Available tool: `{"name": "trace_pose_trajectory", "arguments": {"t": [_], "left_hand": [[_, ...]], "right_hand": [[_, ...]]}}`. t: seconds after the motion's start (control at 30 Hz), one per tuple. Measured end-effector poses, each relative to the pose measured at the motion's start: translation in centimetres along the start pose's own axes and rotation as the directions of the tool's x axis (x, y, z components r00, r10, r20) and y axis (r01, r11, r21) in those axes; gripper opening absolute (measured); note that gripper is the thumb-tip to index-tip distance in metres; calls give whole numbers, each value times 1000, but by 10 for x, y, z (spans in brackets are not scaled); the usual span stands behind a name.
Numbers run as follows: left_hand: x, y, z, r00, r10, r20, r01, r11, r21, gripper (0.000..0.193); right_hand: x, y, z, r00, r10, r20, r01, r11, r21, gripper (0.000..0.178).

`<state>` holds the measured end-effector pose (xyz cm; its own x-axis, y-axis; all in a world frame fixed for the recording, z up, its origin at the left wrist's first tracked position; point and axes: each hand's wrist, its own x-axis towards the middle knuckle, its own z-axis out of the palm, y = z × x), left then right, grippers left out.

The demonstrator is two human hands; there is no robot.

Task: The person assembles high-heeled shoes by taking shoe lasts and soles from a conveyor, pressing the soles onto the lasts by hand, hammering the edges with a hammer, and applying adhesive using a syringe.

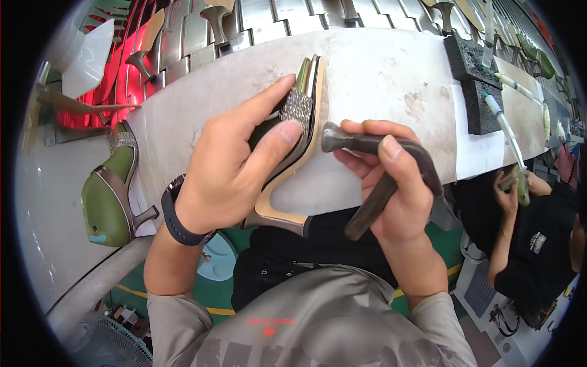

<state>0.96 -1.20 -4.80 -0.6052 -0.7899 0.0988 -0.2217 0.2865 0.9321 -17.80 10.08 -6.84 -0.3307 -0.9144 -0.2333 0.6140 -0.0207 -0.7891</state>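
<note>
My left hand (235,153) is closed round a high-heeled shoe (313,142), its tan sole turned toward the right and its heel pointing down toward me. A glittery band (298,106) and a bit of green show past my fingers; the rest of the upper is mostly covered. My right hand (400,177) grips a hammer (373,205) with a dark, curved metal head. The hammer's round face (332,137) is close beside the sole; whether they touch I cannot tell.
A second heeled shoe on a green last (107,199) stands at the left. Beyond the white tabletop (391,79) runs a metal slat conveyor (263,21) carrying soles and heels. Black foam blocks (474,79) and pens (504,125) lie at right, near a co-worker's hands (507,192) holding a green piece.
</note>
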Motion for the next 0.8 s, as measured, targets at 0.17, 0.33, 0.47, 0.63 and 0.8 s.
{"name": "trace_pose_trajectory", "arguments": {"t": [0.17,0.33,0.47,0.63,0.8], "left_hand": [[-1,10,5,986,-169,-6,169,986,5,53],[0,7,5,1000,8,-13,-4,964,265,57],[2,7,6,999,52,14,-54,950,306,58],[0,7,2,991,84,108,-121,907,404,77],[6,14,13,990,80,118,-128,861,491,109]], "right_hand": [[-2,11,0,999,-33,20,34,997,-64,26],[-4,-9,-3,993,27,118,-9,989,-150,26],[31,-21,-15,884,-204,420,374,848,-375,29],[53,-49,-6,703,-133,699,597,644,-478,32],[18,-17,-13,963,-2,270,62,974,-216,29]]}}
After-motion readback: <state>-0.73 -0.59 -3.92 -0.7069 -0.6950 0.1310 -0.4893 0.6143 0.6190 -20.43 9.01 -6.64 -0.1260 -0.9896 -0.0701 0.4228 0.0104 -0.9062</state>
